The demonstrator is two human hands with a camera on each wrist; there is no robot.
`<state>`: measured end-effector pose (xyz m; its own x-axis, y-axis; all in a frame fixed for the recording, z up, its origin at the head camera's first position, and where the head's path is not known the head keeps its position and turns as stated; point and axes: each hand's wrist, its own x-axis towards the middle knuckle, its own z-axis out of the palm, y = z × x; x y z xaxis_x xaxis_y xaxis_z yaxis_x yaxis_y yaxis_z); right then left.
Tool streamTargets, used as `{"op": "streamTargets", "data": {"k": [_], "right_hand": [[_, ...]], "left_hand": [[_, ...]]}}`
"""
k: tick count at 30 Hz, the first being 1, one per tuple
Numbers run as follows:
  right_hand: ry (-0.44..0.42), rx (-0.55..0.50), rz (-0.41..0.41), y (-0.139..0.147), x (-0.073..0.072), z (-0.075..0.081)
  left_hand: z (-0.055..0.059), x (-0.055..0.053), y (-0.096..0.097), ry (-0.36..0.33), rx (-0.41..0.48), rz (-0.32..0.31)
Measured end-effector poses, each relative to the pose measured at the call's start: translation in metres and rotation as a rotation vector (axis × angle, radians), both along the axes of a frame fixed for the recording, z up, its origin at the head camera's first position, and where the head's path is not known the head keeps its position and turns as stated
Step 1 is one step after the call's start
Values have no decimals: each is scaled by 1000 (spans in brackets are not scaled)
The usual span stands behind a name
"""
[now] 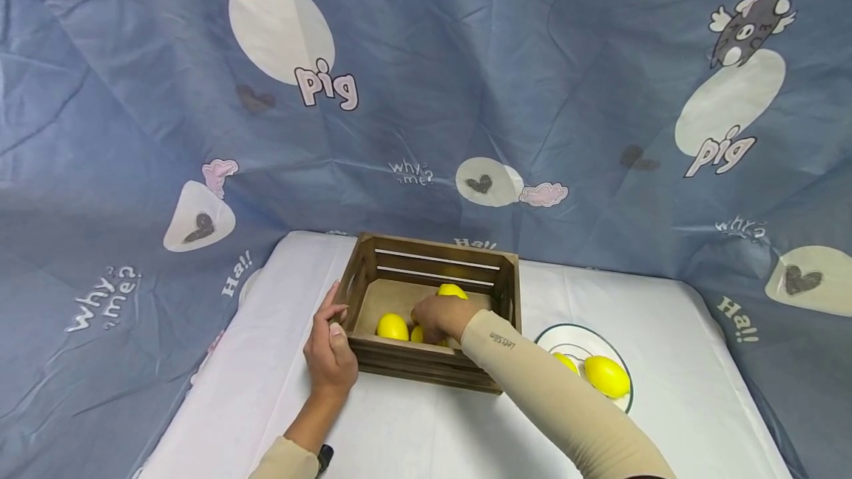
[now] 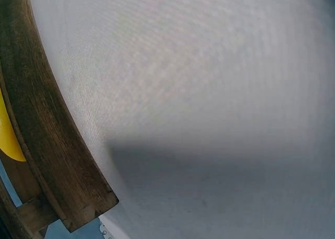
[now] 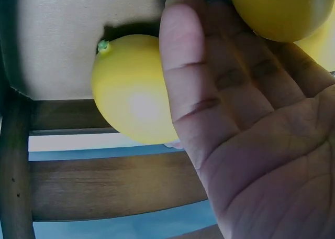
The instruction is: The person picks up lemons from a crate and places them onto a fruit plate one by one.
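A brown slatted wooden crate (image 1: pixel 426 372) stands on the white table. At its left front corner my left hand (image 1: pixel 331 361) grips the side wall; the left wrist view shows the crate's edge (image 2: pixel 63 123) but no fingers. My right hand (image 1: pixel 444 316) reaches down inside, its fingers bent around a lemon (image 3: pixel 282 11) near the front wall; its thumb is hidden. One yellow lemon (image 1: pixel 393 327) lies to the left of that hand. Another lemon (image 1: pixel 452 290) sits beyond it by the back slats, and shows beside the little finger in the right wrist view.
To the right of the crate, a white plate with a dark rim (image 1: pixel 555 333) bears a lemon (image 1: pixel 607 377) and another lemon (image 1: pixel 564 362) partly covered by the right sleeve (image 1: pixel 552 398). A blue printed cloth (image 1: pixel 413 94) hangs behind the table.
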<state>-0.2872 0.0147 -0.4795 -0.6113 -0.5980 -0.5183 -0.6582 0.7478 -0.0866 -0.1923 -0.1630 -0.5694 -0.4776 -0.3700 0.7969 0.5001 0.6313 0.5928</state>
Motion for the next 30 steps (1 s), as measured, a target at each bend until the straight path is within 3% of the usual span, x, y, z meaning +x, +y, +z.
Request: {"op": "streamTargets", "data": {"k": [16,30], "right_hand": [[6,1,-2,-2,-1,-3],[-3,-56,-36,3,-5,6]], "left_hand": [[-1,2,1,-26,7,4],[0,0,1,16,2,17]]}}
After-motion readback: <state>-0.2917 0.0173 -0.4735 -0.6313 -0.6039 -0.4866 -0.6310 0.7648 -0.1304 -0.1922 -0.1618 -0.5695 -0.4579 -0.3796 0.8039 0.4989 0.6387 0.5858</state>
